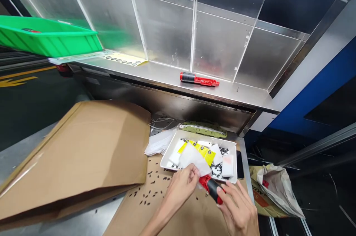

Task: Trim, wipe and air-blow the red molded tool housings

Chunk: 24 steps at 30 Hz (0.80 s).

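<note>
Both hands meet on a small red-and-black part over the bench.

My left hand (182,184) pinches a white sheet (194,159) against the red-and-black part (211,188), just before the white tray (170,154); my right hand (239,208) has its fingers closed on the part's black end. It looks light, stiff plastic, best gripped mid-body.

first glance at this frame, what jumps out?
The two hands low in the middle: the left hand pinches a white slip, the right hand holds a small red-and-black plastic part over brown cardboard. Behind them sits a white rectangular tray of yellow and white packets. A matching red-and-black part lies on the steel shelf, and a bright green plastic bin sits upper left.
</note>
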Tool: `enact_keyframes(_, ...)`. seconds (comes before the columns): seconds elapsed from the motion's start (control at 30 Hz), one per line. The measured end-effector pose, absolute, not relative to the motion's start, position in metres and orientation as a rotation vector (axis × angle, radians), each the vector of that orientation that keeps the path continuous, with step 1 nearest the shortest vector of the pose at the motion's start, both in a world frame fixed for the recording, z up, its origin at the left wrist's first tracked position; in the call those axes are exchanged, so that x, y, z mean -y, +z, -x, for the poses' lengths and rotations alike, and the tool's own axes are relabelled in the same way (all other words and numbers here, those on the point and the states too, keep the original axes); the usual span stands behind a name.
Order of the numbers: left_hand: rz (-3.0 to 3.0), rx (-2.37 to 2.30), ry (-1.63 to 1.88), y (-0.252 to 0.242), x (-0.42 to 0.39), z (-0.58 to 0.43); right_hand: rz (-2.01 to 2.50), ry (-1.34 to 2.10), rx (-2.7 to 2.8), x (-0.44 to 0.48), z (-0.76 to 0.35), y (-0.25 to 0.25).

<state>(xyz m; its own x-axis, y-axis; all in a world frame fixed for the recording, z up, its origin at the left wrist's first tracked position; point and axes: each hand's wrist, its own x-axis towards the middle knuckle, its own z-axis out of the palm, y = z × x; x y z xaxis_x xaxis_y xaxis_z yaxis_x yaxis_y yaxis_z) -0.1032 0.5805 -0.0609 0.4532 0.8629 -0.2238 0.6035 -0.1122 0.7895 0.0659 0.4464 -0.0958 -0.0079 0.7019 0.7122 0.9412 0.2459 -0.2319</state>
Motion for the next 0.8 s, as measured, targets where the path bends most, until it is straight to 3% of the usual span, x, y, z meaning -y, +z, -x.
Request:
enact_keyframes(0.5,-1.460,-1.147,0.678,-0.047,-0.531,0.086,1.432,-0.613,1.924,-0.455,-0.073,-0.088)
enact_keyframes(0.8,-0.500,-0.840,0.778,-0.085,-0.520,0.102,1.399,-0.467,1.845,-0.449,-0.069,-0.072)
